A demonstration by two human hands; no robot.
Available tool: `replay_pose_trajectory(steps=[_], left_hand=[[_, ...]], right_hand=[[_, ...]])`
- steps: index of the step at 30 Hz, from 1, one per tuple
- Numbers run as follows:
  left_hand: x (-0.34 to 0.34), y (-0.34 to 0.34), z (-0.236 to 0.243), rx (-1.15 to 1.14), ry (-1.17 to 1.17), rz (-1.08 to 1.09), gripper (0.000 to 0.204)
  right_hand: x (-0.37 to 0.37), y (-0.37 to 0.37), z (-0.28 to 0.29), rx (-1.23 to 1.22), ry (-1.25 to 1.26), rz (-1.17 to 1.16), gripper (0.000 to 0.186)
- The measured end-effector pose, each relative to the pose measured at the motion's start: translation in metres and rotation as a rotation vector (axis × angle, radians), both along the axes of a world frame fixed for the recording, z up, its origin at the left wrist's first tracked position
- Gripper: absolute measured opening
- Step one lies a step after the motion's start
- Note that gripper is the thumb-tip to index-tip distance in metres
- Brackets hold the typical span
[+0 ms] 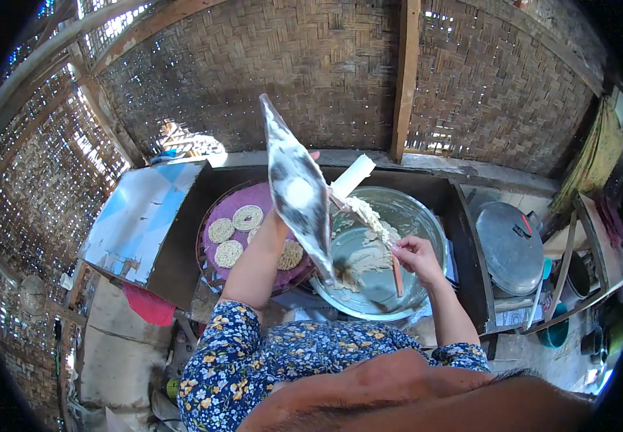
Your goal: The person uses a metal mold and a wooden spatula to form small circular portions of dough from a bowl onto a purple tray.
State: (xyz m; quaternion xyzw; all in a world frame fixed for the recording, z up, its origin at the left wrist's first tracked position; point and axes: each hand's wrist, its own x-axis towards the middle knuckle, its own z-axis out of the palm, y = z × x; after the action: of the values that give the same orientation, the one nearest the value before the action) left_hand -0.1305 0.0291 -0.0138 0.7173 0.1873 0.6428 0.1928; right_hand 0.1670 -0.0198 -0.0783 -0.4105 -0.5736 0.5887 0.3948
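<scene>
My left hand (280, 219) is mostly hidden behind a tilted, diamond-shaped board (288, 173) with white smears and a pale round patch in its middle; it grips the board, and a fingertip shows past the far edge. My right hand (417, 257) pinches a thin reddish-brown stick (397, 278), its upper part coated in pale dough (369, 216). Both are above a wide metal basin (437, 230), which has more dough smeared inside. A pale tube-like piece (353, 175) stands out beside the board, by the stick's far end; how it is attached is unclear.
Left of the basin lies a round purple tray (214, 211) with several coiled, noodle-like discs (229, 253). A blue-and-white panelled box (146, 216) stands farther left. At right are a lidded metal pot (507, 248) and a wooden rack (603, 245). Woven walls (268, 79) enclose the far side.
</scene>
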Motion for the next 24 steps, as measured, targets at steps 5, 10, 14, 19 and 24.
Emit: replay_pose_trajectory(steps=[5,10,14,19,24], left_hand=[[0.022,-0.016,-0.016,-0.352,-0.238,-0.296,0.039],[0.042,-0.033,0.016,0.563,0.455,0.395,0.028],[0.061,-0.039,0.023,0.678,0.537,0.456,0.016],[0.03,-0.04,0.014,0.278,0.403,0.441,0.027],[-0.017,-0.058,0.008,-0.47,-0.682,-0.53,0.055]], right_hand=[[-0.001,0.001,-0.008,0.006,0.016,-0.03,0.016],[-0.004,-0.006,0.003,0.092,-0.035,-0.042,0.017],[-0.004,-0.005,0.006,0.127,-0.065,-0.054,0.016],[0.002,0.012,0.014,0.15,-0.18,-0.09,0.02],[0.021,0.032,-0.048,0.412,-1.038,-0.215,0.023]])
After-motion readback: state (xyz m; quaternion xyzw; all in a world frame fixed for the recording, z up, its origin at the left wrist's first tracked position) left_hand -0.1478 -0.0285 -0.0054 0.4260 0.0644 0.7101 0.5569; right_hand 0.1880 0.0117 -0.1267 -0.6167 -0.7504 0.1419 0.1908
